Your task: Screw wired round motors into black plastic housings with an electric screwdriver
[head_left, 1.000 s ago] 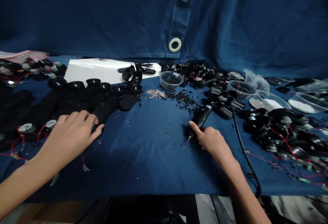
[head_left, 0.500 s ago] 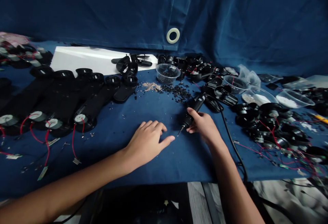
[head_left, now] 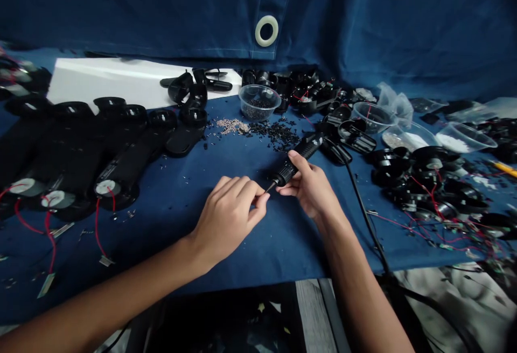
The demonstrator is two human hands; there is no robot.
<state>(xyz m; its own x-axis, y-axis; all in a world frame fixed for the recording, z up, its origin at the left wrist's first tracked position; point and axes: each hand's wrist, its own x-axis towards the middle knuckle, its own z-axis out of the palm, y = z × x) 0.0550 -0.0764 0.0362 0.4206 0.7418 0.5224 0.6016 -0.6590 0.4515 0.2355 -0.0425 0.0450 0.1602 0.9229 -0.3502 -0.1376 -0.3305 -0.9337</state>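
My right hand (head_left: 313,191) is wrapped round a black corded electric screwdriver (head_left: 297,158), its metal tip pointing left and down over the blue cloth (head_left: 226,154). My left hand (head_left: 230,216) sits just left of the tip, thumb and fingers pinched together right at the bit; what they pinch is too small to make out. The tool's black cable (head_left: 359,197) runs back past my right wrist and off the table's front edge.
A row of long black plastic housings (head_left: 129,154) with round motors and red wires lies at left. Small piles of silver and black screws (head_left: 250,127) and a clear cup (head_left: 259,101) sit behind my hands. Clear bowls (head_left: 407,138) and black parts with red wires crowd the right.
My left hand left the black housings at left and came to the screwdriver tip, closing into a pinch. My right hand lifted the screwdriver and turned its tip toward the left hand.
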